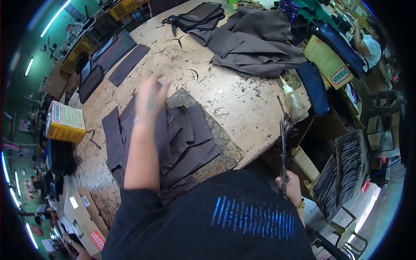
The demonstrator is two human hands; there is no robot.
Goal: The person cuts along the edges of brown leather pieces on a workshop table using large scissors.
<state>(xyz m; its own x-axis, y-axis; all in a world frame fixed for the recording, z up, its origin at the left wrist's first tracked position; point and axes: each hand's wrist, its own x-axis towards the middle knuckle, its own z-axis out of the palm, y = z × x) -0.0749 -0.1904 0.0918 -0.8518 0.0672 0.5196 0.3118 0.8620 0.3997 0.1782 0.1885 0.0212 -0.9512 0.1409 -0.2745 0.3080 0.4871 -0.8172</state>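
My left hand point(150, 99), smeared by motion, is above a loose pile of dark grey-brown fabric pieces point(197, 128). Its thumb stands apart from the fingers, and nothing shows in its grasp. The pieces overlap each other, partly on a worn, stained board point(229, 147). Down at the right, beside the table's edge, my right hand point(291, 185) is closed round the handles of long dark scissors point(284, 149), whose blades point away from me. A larger heap of similar fabric point(255, 43) lies farther back.
The pale table point(242, 108) is strewn with dark scraps. An Evergreen tin point(327, 63), a glue bottle point(295, 104) and a navy case point(313, 89) are at the right. Another tin point(66, 122) stands left, near a cardboard box point(84, 221). A person point(368, 50) sits at far right.
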